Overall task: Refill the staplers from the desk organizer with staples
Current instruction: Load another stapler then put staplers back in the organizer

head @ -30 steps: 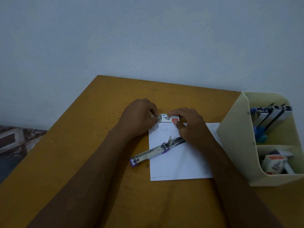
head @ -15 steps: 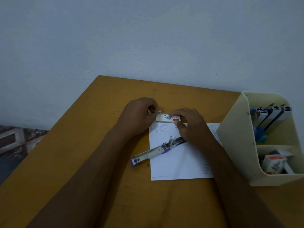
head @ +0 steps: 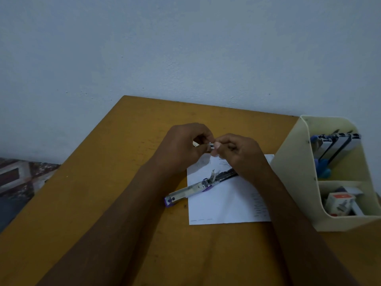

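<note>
A purple stapler lies flipped open on a white sheet of paper, its metal staple channel facing up. Above it, my left hand and my right hand meet over the sheet's far edge. Between their fingertips sits a small staple box, mostly hidden by my fingers; only its end shows. A cream desk organizer stands at the right. Its upper compartment holds several staplers. The lower one holds staple boxes.
The wooden desk ends at a pale wall behind and drops off on the left to a patterned floor. The organizer stands near the desk's right side, touching the paper's right edge.
Both hands lifted the staple box off the paper and closed in around it. The box now shows only its end, and the hands sit closer together.
</note>
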A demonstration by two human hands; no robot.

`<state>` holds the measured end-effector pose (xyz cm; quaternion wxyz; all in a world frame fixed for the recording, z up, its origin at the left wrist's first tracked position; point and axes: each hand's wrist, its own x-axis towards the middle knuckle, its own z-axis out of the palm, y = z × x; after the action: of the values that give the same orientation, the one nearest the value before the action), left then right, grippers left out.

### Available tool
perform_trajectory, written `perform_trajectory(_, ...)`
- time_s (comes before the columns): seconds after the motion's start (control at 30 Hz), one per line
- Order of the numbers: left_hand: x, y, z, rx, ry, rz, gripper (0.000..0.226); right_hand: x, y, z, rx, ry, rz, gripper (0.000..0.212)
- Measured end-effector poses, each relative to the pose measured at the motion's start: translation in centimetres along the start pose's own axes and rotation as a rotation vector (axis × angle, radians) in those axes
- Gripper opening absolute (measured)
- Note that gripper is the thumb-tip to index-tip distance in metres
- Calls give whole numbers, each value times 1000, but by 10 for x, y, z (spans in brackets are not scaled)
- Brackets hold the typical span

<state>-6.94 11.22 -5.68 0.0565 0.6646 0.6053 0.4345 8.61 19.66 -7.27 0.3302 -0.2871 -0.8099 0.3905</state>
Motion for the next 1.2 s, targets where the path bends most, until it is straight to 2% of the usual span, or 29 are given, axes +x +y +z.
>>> perform_trajectory(0.13,-1,1,-1,-31,-25,-19,13,-1,-5,-3,125,2,87,10)
perform_trajectory(0.3,-1,0,-8,-57,-128,-59,20,-2,-5,-8,170,26,109,11)
perform_trajectory(0.4,-1,0,-19,-130,-296,-155,13,-2,-3,-11,115,29,120,14)
perform_trajectory(0.57,-2,10,-30,-141,-586,-282,16,-1,2,-11,55,11,102,17)
perform_trajectory(0.67,-4,17,-25,-46,-663,-305,32,-1,2,-12,41,8,106,19)
perform_trajectory(0.73,-5,22,-18,53,-669,-279,37,-2,1,-13,25,-3,104,18)
perform_trajectory(0.93,-6,20,-10,160,-604,-181,27,-2,0,-14,25,-16,90,19)
perform_trajectory(1.2,-5,0,-17,264,-377,-143,16,-2,0,-13,9,-32,51,24)
